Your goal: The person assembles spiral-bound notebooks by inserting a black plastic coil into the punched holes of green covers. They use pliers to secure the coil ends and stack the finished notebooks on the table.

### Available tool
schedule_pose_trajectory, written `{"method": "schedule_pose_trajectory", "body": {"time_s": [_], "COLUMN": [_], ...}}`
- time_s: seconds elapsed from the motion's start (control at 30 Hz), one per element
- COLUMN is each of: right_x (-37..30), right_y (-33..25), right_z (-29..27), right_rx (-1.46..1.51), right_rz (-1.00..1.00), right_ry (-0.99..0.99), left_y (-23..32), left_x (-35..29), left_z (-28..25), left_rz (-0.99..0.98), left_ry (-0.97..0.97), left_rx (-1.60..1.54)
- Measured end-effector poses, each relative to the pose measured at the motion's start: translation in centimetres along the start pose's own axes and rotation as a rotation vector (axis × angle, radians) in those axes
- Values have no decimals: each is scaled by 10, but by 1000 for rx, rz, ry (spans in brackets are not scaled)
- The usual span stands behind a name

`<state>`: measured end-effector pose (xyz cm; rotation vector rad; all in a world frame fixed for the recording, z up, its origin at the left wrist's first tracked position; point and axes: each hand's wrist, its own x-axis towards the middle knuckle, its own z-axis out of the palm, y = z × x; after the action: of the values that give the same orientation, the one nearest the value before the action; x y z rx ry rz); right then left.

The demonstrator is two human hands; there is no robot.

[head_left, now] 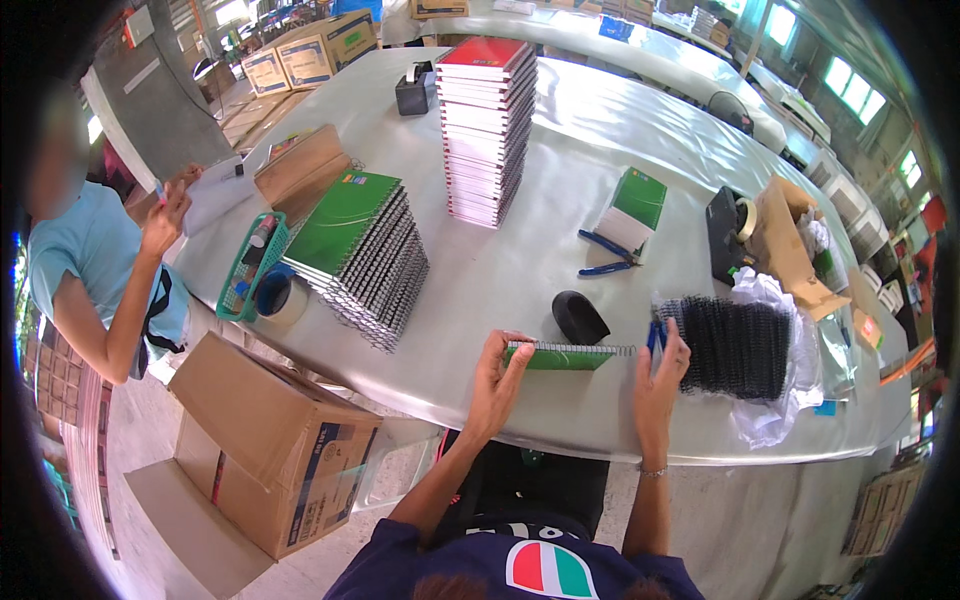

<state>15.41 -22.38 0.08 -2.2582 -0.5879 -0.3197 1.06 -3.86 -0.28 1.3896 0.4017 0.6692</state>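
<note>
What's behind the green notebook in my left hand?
Beyond the green notebook sits a black curved object, then blue-handled pliers farther back. Whatever the notebook itself covers can't be seen.

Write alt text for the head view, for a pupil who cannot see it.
A person's left hand holds a green spiral notebook at a silvery table; the right hand, beside black binding coils, holds what look like blue-handled pliers. Beyond stand a red-topped notebook stack and a green-topped notebook stack, with a co-worker at left.
</note>
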Motion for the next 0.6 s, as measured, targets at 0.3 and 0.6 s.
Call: {"method": "schedule_pose_trajectory", "body": {"time_s": [0.3,0.6], "right_x": [-37,-68], "right_y": [-80,-100], "right_z": [-21,18], "right_rx": [388,320], "right_rz": [-65,-277], "right_ry": [-99,-252], "left_y": [5,21], "left_x": [7,10], "left_z": [-16,-25], "left_rz": [-5,51], "left_ry": [-123,-218], "left_rx": [-11,173]}}
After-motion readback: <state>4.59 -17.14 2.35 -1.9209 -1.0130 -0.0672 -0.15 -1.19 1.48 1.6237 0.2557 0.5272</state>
